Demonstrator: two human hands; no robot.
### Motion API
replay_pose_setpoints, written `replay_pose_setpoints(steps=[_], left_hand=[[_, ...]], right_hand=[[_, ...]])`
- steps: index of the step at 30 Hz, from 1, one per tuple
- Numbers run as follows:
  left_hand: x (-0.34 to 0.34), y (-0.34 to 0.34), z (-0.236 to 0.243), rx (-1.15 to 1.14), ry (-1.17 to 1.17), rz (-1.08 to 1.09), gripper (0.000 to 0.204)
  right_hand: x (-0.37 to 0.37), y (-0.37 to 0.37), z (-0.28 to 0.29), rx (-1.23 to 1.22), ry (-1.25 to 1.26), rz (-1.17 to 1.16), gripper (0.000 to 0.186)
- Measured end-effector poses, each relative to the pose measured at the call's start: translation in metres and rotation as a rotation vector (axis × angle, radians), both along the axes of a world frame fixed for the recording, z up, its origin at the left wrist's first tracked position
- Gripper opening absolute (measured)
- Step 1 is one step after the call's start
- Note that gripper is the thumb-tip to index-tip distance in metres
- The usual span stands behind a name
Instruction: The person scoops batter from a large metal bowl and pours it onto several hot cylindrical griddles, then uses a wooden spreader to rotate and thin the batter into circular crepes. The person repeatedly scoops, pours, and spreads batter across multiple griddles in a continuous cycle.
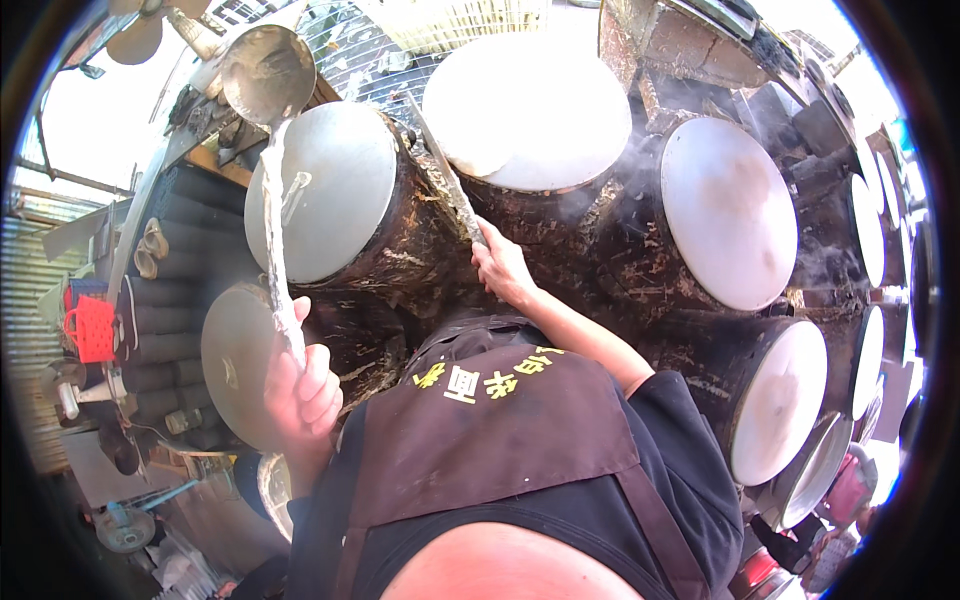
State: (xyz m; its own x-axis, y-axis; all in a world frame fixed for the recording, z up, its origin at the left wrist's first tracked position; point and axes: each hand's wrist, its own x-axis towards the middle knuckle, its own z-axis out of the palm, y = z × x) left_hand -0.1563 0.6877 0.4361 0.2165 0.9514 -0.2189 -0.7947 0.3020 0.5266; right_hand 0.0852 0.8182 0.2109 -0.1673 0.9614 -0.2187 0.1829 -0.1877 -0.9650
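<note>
My left hand is closed around the long, pale-wrapped handle of a large ladle. The ladle stands raised, its round metal bowl at the far left beyond a lidded drum. Ahead of my body, my right hand grips the near end of a worn stick. That stick points away and slightly left, passing between the same drum and a brightly lit lidded drum. Its far tip shows just above the gap between the two round lids.
Dark, crusted drums surround me; several lids show on the right, including one steaming lid and a nearer lid. Another lid is beside my left hand. Far left are stacked dark cylinders and a red basket. A pale basket sits far ahead.
</note>
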Motion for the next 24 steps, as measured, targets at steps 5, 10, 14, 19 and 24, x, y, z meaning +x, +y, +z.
replay_pose_setpoints(steps=[5,10,14,19,24], left_hand=[[-0.037,-0.016,-0.003,0.033,-0.026,-0.03,0.054],[-0.057,-0.022,-0.006,0.029,-0.032,-0.046,0.057],[-0.066,-0.017,-0.013,0.06,-0.086,-0.15,0.059],[-0.062,-0.006,-0.014,0.001,-0.13,-0.225,0.052],[-0.049,0.001,-0.013,0.022,-0.115,-0.244,0.05]], right_hand=[[0.025,-0.044,0.031,-0.217,0.078,-0.14,0.048],[0.065,-0.092,0.029,-0.226,0.068,-0.277,0.049],[0.089,-0.106,0.032,-0.191,0.098,-0.318,0.046],[0.098,-0.091,0.035,-0.174,0.025,-0.435,0.046],[0.079,-0.097,0.007,0.25,-0.358,-0.232,0.043]])
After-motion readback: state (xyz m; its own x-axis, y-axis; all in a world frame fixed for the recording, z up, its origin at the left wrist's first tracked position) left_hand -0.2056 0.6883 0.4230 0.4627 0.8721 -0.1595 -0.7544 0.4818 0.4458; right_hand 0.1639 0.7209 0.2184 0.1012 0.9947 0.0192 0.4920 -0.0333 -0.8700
